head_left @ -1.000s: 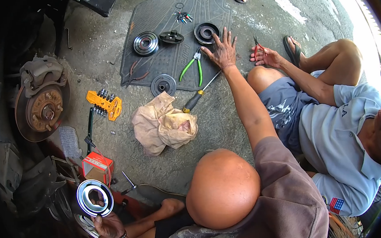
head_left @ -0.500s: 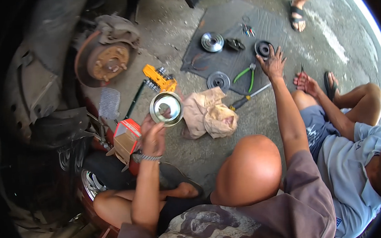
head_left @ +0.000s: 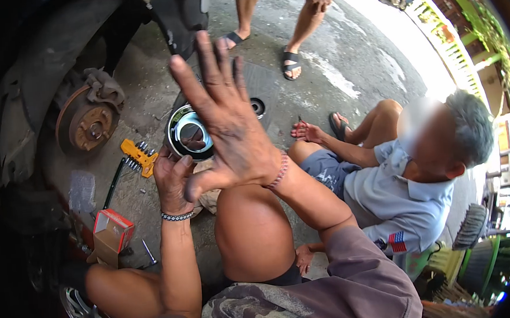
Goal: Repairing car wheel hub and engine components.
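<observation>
My left hand (head_left: 173, 179) grips a shiny, cup-shaped metal ring (head_left: 176, 128) by its lower edge, above the floor. Its fingers wrap behind the rim, and a round opening shows at its centre. My right hand (head_left: 232, 128) is raised close to the view, fingers spread and back of the hand showing, holding nothing. It covers the ring's right side and much of the dark mat (head_left: 261, 76) behind. A dark round part (head_left: 257, 107) lies on that mat, partly hidden by my right hand. Below the ring, a bit of tan cloth (head_left: 209, 202) shows beside my knee.
An exposed brake disc (head_left: 84, 126) stands at the left. On the floor lie an orange socket holder (head_left: 141, 158), a long dark rod (head_left: 115, 183) and an open red box (head_left: 117, 230). A seated co-worker (head_left: 399, 190) is at my right; another person's legs (head_left: 302, 31) stand beyond the mat.
My right hand has left the dark round part on the mat and come up in front of the view, fingers spread. My left hand still holds the metal ring. The view has swung right.
</observation>
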The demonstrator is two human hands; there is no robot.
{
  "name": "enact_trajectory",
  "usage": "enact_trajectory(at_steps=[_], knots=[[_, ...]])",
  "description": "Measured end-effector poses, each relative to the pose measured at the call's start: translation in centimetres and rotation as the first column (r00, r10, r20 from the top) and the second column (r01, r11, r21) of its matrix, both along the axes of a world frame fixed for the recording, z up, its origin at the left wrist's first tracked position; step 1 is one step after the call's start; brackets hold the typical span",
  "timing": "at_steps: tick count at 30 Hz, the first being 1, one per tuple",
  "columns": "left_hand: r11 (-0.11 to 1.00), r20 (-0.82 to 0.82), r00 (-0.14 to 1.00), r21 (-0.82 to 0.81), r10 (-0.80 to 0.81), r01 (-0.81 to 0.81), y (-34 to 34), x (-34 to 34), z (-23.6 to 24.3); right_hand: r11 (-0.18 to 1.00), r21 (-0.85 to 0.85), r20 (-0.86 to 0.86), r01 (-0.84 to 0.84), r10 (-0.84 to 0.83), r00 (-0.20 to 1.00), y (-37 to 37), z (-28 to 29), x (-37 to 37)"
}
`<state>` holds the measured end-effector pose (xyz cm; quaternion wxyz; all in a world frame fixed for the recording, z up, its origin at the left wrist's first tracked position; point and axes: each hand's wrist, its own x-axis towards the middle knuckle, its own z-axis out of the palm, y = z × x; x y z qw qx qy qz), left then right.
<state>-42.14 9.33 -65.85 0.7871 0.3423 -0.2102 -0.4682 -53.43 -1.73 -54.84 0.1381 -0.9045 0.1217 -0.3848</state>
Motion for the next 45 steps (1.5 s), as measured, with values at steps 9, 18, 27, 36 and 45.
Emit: enact_trajectory(at_steps=[9,18,27,36,45], knots=[[1.000,0.070,0.997,-0.023,0.007,-0.005,2.7,-1.4,5.9,0.979,-0.158,-0.167,0.127,-0.153,0.974,4.5,2.2,1.8],[0.948,0.050,0.989,-0.282,-0.138,0.146,3.7,3.6,1.0,0.962,-0.222,-0.238,0.159,-0.212,0.948,5.5,1.5,3.9],[0.923,-0.034,0.986,-0.356,-0.166,0.144,3.4,1.8,0.7,0.975,-0.123,-0.284,0.186,-0.214,0.935,5.1,-0.1,4.1],[0.953,-0.088,0.989,-0.289,-0.118,0.088,2.8,2.2,-0.9,0.994,-0.054,-0.142,0.098,-0.105,0.984,4.2,-1.4,5.7],[0.957,-0.030,0.984,-0.240,-0.177,0.165,2.5,2.1,-1.4,0.989,-0.050,-0.325,0.142,-0.151,0.934,4.8,-3.1,6.4]])
